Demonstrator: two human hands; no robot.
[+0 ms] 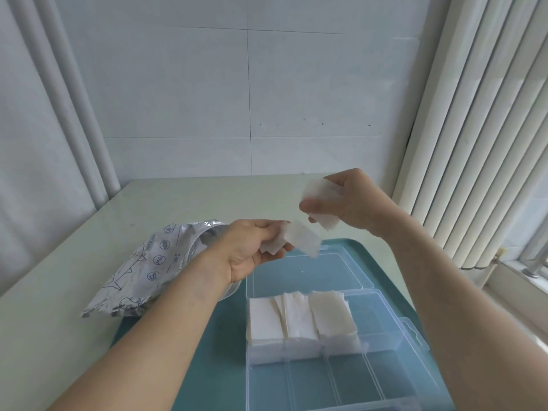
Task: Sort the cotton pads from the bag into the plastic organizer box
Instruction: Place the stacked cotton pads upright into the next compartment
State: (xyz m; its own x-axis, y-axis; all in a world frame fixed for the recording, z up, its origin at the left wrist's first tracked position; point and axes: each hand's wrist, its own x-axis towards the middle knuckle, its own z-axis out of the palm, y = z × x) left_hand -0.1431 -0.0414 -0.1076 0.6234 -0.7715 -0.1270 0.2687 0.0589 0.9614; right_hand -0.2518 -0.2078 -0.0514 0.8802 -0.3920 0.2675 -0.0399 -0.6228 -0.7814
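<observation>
nearest, the clear plastic organizer box [385,336] sits on a teal tray [216,366] at about five o'clock in the view, its lid [308,271] folded back flat toward the far side. the front row of compartments holds nothing visible; the next row back carries three stacks of white cotton pads [299,320], side by side and touching, in the left three cells.

above the lid, both hands are raised clear of the box. the left hand [252,247] is palm up, its fingers curled and thumb closed over a small bunch of cotton pads [296,240], which stick out toward three o'clock from the fingertips. just beyond it, toward one o'clock, the right hand [347,200] pinches a second bunch of pads [323,203] between thumb and bent fingers, the pads fanned slightly and a little blurred. the two bunches are near each other but apart.

at nine o'clock from the box, partly behind the left forearm, the silver foil bag [142,277] lies on its side on the pale table [74,262], with its printed face up and its open mouth toward the left hand. farther back are a white tiled wall [237,99] and, at two o'clock, vertical blinds [489,129].
</observation>
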